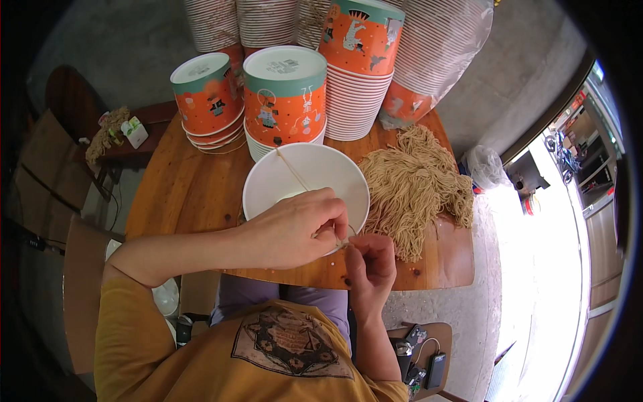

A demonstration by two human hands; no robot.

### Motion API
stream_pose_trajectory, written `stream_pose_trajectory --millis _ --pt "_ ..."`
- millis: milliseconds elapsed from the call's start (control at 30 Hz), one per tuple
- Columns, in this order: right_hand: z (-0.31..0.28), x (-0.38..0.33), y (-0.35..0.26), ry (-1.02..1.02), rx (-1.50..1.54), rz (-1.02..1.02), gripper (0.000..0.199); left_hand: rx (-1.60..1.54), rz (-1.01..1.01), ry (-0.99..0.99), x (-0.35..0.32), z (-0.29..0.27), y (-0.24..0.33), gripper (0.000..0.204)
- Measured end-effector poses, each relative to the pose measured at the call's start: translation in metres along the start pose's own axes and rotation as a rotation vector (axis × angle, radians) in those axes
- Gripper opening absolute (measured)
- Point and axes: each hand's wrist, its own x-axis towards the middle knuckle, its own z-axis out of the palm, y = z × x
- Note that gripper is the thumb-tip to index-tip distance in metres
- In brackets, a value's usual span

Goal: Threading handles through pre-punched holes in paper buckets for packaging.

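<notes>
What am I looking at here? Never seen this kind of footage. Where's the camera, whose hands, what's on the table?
No machine: one fisheye camera on a person's head looks down at their own bare hands, so straight edges bend. The left hand and right hand meet at the near rim of an open white paper bowl, pinching a thin tan cord that runs across it. The bowl sits on a wooden table. Beside it lies a heap of tan cords. Behind stand stacks of orange printed bowls, upside down, some in clear plastic.

The left hand point(295, 231) hides the white bowl's point(281, 177) near rim, and the cup stacks point(348, 60) are cut off at the top edge.
</notes>
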Motion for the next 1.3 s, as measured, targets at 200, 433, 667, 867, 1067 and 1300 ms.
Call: stream_pose_trajectory --millis 200,433,667,867,1067,1300 --pt "-0.003 0.003 -0.005 -0.071 -0.409 -0.233 0.028 -0.039 -0.029 0.011 -0.002 0.000 0.000 0.012" --pt "-0.002 0.006 -0.011 0.007 -0.575 -0.246 0.019 -0.048 -0.023 0.018 -0.005 -0.001 0.002 0.013" --pt "-0.008 0.013 -0.020 -0.076 -0.809 -0.516 0.023 0.123 0.221 0.098 -0.007 0.005 -0.009 0.012" --pt "-0.010 0.003 -0.008 -0.104 -0.706 -0.389 0.023 0.290 0.344 0.170 -0.009 0.011 -0.017 0.015" --pt "-0.039 0.010 -0.027 -0.176 -0.697 -0.259 0.031 0.252 0.135 0.025 -0.021 -0.006 0.000 0.019" --pt "-0.034 0.031 -0.059 -0.320 -0.885 -0.498 0.013 0.413 0.379 0.047 -0.056 -0.011 -0.017 0.024"
